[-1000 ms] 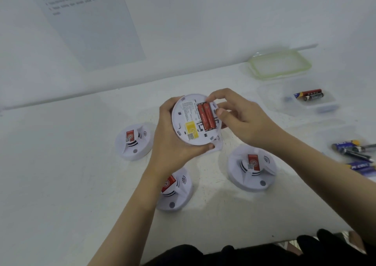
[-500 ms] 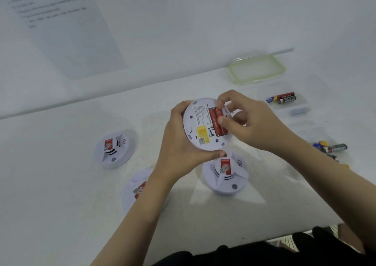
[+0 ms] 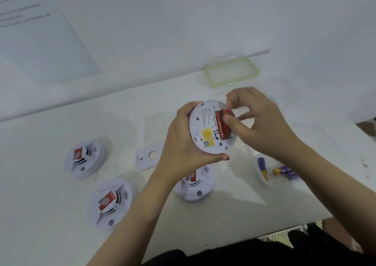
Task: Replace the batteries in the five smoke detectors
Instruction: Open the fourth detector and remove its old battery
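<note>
My left hand (image 3: 179, 141) grips a white round smoke detector (image 3: 205, 127) from its left side, back facing me, above the table. Two red batteries (image 3: 220, 126) lie side by side in its open compartment. My right hand (image 3: 258, 121) pinches the right red battery with thumb and forefinger at its upper end. Three more white detectors stand face up on the table: one at far left (image 3: 84, 157), one at front left (image 3: 109, 201), one (image 3: 195, 188) partly hidden under my left wrist.
A flat white mounting plate (image 3: 147, 158) lies on the table left of my left hand. Two purple and yellow batteries (image 3: 262, 168) (image 3: 284, 172) lie under my right forearm. A green-rimmed clear lid (image 3: 232, 71) sits at the back. A printed sheet (image 3: 30, 28) hangs on the wall.
The view has shifted, so everything sits further right and lower. My right thumb and forefinger have closed on the right red battery, whose upper end now looks lifted.
</note>
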`<state>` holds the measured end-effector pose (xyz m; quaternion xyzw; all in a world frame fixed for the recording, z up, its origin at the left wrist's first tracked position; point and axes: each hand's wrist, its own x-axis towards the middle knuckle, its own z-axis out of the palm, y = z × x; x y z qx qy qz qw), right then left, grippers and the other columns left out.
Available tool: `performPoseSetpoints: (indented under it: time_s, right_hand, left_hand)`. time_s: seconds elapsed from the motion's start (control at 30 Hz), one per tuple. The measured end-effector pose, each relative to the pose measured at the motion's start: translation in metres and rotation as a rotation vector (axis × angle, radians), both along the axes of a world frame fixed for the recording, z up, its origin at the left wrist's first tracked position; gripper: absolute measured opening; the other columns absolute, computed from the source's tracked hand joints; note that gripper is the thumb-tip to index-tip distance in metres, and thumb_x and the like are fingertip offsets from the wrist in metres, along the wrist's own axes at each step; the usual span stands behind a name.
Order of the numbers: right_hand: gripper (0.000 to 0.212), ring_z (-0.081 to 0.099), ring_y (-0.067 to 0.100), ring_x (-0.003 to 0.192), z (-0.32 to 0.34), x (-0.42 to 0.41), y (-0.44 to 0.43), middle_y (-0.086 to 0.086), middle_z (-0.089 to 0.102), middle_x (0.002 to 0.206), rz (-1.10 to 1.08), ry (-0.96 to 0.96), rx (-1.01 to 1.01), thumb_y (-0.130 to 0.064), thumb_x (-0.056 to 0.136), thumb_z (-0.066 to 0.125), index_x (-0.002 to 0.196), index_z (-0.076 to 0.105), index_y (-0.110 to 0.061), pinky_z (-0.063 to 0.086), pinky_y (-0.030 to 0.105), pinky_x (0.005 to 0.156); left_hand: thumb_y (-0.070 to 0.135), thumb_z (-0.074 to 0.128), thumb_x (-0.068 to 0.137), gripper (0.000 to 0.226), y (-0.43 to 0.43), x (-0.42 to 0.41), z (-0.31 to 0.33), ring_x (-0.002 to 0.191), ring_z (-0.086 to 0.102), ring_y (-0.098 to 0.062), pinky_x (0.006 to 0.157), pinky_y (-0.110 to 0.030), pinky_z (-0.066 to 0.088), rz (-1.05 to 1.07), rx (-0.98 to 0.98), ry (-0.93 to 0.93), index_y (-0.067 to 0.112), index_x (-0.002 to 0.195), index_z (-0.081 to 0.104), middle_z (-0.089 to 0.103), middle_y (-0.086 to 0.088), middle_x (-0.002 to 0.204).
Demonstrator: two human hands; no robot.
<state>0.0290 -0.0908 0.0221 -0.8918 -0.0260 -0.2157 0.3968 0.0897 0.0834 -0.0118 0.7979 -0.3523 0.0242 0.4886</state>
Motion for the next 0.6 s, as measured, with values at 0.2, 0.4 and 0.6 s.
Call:
performPoseSetpoints:
  time_s: [0.2,0.4,0.6]
  right_hand:
    - [0.013,0.052,0.011,0.074,-0.003,-0.021,-0.021,-0.012,0.058,0.082,-0.043,-0.145,0.048,-0.014,0.079,0.067,0.084,0.057,-0.019,0.041,0.018,0.066]
    - [0.016,0.054,0.011,0.068,-0.002,-0.048,-0.048,-0.011,0.062,0.074,-0.018,-0.051,0.205,-0.003,0.077,0.066,0.082,0.061,-0.017,0.044,0.017,0.062]
    - [0.02,0.056,0.0,0.081,-0.027,-0.069,-0.082,-0.021,0.061,0.084,0.091,0.24,-0.177,-0.022,0.081,0.067,0.087,0.059,-0.039,0.038,0.011,0.065]
  left_hand:
    - [0.053,0.086,0.041,0.102,-0.021,-0.007,-0.001,0.12,0.05,-0.005,0.098,-0.038,0.05,-0.008,-0.004,-0.004,0.046,0.124,0.029,0.04,0.029,0.126]
    - [0.05,0.088,0.041,0.103,-0.032,-0.005,-0.007,0.124,0.047,-0.001,0.102,-0.027,0.046,-0.015,-0.039,0.032,0.047,0.125,0.028,0.038,0.037,0.126]
    - [0.052,0.087,0.042,0.102,-0.041,-0.007,-0.01,0.124,0.045,0.002,0.102,-0.019,0.042,-0.022,-0.038,0.05,0.051,0.125,0.029,0.038,0.041,0.125]
